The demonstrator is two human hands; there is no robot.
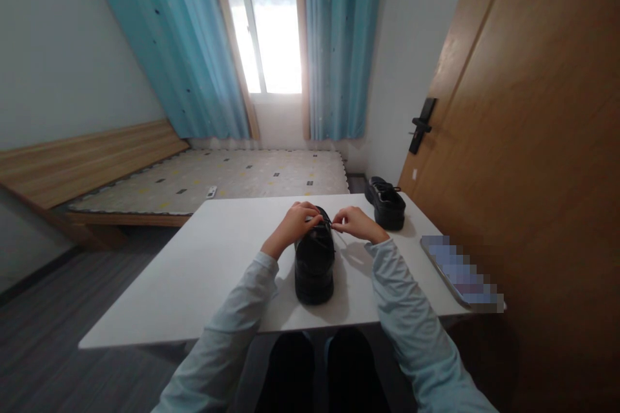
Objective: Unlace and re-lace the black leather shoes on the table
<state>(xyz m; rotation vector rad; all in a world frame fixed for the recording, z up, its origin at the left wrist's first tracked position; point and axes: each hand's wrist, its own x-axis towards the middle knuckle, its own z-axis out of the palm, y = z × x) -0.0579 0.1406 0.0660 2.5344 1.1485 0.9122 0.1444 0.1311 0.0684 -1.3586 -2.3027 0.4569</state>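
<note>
A black lace-up shoe (314,264) stands on the white table in front of me, its heel towards me and its toe pointing away. My left hand (299,224) is over the left side of the shoe's lacing, its fingers closed on the shoelace there; the grip itself is partly hidden. To the right of the shoe, my right hand (356,222) pinches a thin black shoelace between thumb and fingertips. The matching black shoe (389,206) rests at the table's far right corner, untouched by either hand.
The white table (203,271) reaches from my knees towards a low bed (252,174). A flat tablet-like object (455,271), blurred out, lies along the right edge. A wooden door (523,161) stands close on the right. A small white remote (212,192) is on the bed.
</note>
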